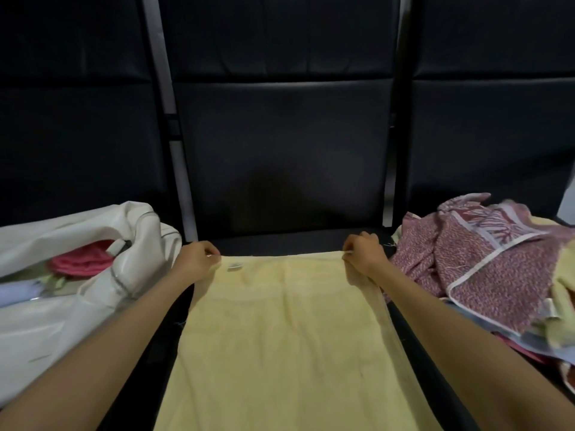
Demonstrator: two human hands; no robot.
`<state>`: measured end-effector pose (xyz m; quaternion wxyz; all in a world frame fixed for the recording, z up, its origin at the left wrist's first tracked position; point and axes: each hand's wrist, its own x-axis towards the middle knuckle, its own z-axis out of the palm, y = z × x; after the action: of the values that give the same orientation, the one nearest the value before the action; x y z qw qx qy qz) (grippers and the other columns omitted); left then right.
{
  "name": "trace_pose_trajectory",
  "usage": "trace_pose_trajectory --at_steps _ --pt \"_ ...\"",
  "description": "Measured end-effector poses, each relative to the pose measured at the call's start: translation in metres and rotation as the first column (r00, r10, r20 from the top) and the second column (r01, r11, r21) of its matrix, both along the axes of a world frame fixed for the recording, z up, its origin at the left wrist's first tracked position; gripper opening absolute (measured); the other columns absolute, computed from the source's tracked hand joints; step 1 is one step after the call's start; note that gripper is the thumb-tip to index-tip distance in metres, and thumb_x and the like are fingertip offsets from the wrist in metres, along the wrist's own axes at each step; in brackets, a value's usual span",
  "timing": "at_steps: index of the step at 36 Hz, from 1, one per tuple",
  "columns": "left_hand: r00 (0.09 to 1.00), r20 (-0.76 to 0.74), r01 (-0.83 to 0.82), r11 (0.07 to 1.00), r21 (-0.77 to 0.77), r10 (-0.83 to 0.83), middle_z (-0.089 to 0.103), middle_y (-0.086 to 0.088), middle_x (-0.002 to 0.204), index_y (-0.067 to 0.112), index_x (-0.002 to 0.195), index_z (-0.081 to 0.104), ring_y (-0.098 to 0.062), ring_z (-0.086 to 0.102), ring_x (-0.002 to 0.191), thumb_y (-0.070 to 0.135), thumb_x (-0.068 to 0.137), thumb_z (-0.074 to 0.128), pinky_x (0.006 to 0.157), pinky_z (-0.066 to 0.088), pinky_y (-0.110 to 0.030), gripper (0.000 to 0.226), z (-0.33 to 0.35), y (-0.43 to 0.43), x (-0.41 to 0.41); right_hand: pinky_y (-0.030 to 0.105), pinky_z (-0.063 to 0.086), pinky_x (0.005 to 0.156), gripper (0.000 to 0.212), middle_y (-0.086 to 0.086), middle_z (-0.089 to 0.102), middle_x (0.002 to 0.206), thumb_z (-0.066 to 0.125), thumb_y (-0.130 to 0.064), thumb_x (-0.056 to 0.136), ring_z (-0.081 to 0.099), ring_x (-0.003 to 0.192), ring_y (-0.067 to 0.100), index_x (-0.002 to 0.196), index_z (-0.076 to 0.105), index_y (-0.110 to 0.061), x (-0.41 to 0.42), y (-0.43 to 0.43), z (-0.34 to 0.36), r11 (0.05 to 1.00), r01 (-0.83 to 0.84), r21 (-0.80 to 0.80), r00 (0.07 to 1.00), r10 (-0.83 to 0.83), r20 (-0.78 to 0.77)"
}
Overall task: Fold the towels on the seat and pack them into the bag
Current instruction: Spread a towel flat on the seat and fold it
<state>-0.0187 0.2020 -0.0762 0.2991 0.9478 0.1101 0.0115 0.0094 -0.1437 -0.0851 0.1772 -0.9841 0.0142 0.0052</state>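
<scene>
Pale yellow terry fills the middle of the view: the yellow towel (280, 331) lies spread flat on the black seat (280, 239), its far edge running straight between our two hands. Our left hand (196, 256) pinches the far left corner with curled fingers. Our right hand (362, 251) pinches the far right corner the same way, thumb against forefinger. A small label (234, 267) sits on the towel just beside the left corner.

Beyond the far edge a bare strip of seat remains before the backrest (280, 150) rises. The towel's right side edge is slightly lifted and runs along under our right forearm. Its left side edge lies near the seat's left border.

On the left, just beside our left wrist, the white bag (62, 321) lies open with a pink towel (81, 261) and some pale lilac cloth (18, 292) inside. On the right, a heap of unfolded towels (563, 293), topped by a maroon patterned towel (485, 269), crowds close to our right hand.
</scene>
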Motion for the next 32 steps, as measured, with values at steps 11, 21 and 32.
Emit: trace_pose_trajectory --at_steps 11,21,32 --pt "0.973 -0.206 -0.003 0.886 -0.464 -0.105 0.063 -0.009 0.083 0.007 0.094 0.064 -0.02 0.061 0.077 0.014 0.094 0.059 0.07 0.054 -0.033 0.009 0.031 0.013 -0.005 0.027 0.046 0.07 0.01 0.0 0.061 0.083 0.066 -0.021 0.089 0.056 0.08 0.016 0.081 0.062 -0.017 0.0 -0.024 0.033 0.933 0.041 0.357 0.998 -0.02 -0.06" --pt "0.995 -0.07 0.068 0.998 -0.019 -0.069 0.063 -0.004 0.09 0.013 0.093 0.061 -0.021 0.06 0.089 0.01 0.083 0.072 0.059 0.039 -0.017 0.015 0.003 0.001 0.007 0.026 0.04 0.071 0.01 0.001 0.059 0.088 0.067 -0.023 0.089 0.056 0.084 0.017 0.085 0.061 -0.016 0.002 -0.024 0.008 0.985 0.056 0.163 0.996 -0.044 -0.072" --pt "0.968 -0.232 0.121 0.986 0.117 -0.091 0.062 -0.01 0.121 0.006 0.118 0.061 -0.021 0.058 0.109 0.016 0.083 0.073 0.084 0.045 -0.023 0.039 0.006 0.002 0.008 0.034 0.047 0.086 0.014 0.01 0.058 0.109 0.06 -0.015 0.092 0.055 0.097 0.024 0.103 0.053 -0.011 0.0 -0.017 0.006 0.998 0.022 0.066 0.991 -0.013 -0.131"
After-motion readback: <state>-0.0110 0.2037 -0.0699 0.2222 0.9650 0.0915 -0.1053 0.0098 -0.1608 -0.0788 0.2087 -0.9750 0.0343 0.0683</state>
